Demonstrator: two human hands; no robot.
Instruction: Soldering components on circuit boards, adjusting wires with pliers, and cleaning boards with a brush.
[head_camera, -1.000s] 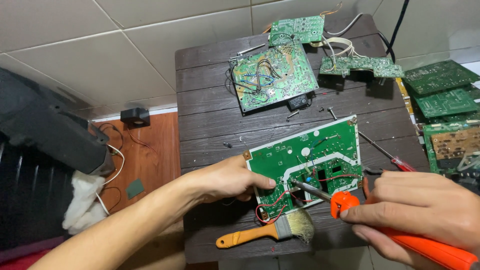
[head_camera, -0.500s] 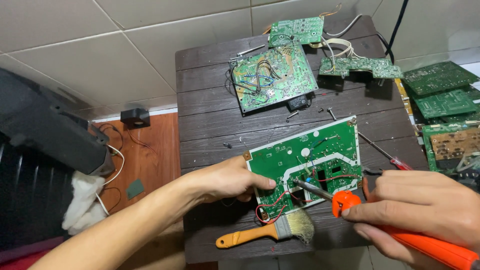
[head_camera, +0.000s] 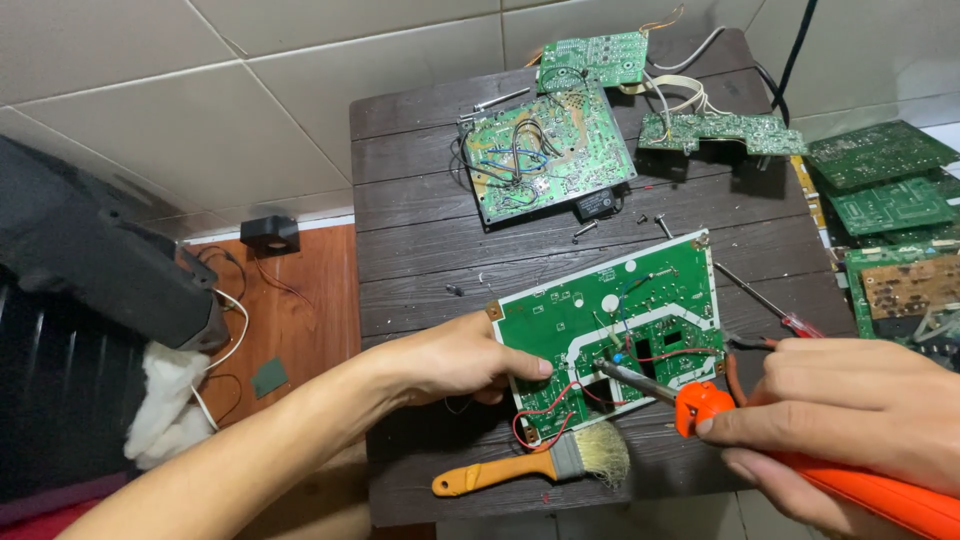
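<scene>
Your right hand (head_camera: 850, 420) sits at the near right corner of the counter (head_camera: 420, 230), fingers (head_camera: 810, 385) clamped on the orange soldering iron (head_camera: 850, 485). Its metal tip rests on the green circuit board (head_camera: 610, 320) near the board's centre, next to red & blue wires. Your left hand (head_camera: 450, 355) is at the board's left edge, fingers together w/ the thumb pressing down on the board's near-left part. The board lies tilted at the counter's near-middle, a little to the right. Just nearer than it, along the near edge, lies a paintbrush (head_camera: 540, 465) w/ an orange handle, bristles pointing right, touching or almost touching the board's near corner. A red-handled screwdriver (head_camera: 770, 305) lies by the right edge, just past your right hand. Farther back, center, a second board (head_camera: 545, 155) w/ black wires; small screws (head_camera: 585, 230) lie loose in front of it. Two more boards (head_camera: 720, 130) sit at the far right corner, joined by white cables. Beyond the right edge, off the counter, a stack of green boards (head_camera: 880, 175).
</scene>
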